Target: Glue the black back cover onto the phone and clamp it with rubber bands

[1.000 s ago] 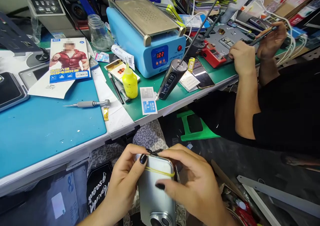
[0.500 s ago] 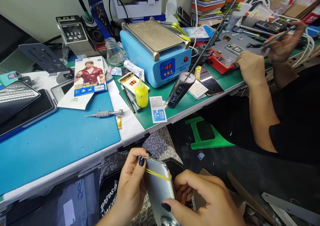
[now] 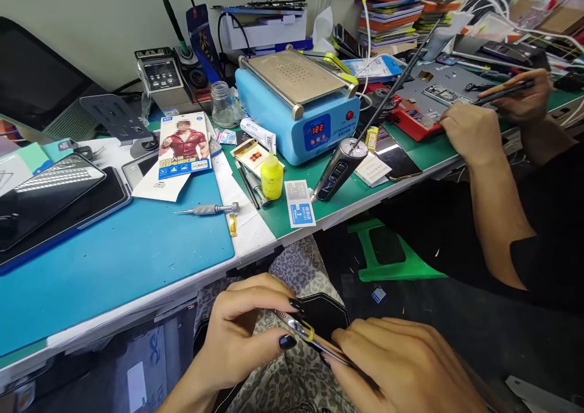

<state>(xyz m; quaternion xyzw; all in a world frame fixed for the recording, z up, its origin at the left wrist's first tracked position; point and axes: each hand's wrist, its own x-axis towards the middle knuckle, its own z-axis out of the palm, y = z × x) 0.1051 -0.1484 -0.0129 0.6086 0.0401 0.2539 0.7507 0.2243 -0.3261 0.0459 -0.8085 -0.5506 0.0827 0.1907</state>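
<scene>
A phone [image 3: 329,348] is turned edge-on above my lap, with a yellow rubber band [image 3: 308,331] round it near one end. My right hand [image 3: 401,364] is closed on the far part of the phone, its thumb underneath and fingers on top; much of the phone is hidden behind it. With thumb and fingers on either side, my left hand [image 3: 249,334] grips the banded end. Below the hands are leopard-print trousers and a black apron [image 3: 319,311].
On the bench stand a blue heating machine [image 3: 296,121], a yellow bottle [image 3: 272,179] and a black handheld tool with a long rod [image 3: 340,168]. A screwdriver [image 3: 207,208] lies on the blue mat [image 3: 137,242]. At right, a co-worker's hands [image 3: 474,127] work at a disassembled phone.
The phone has turned from showing its back to showing its edge. My left hand has shifted to grip across that end. The view has swung slightly left.
</scene>
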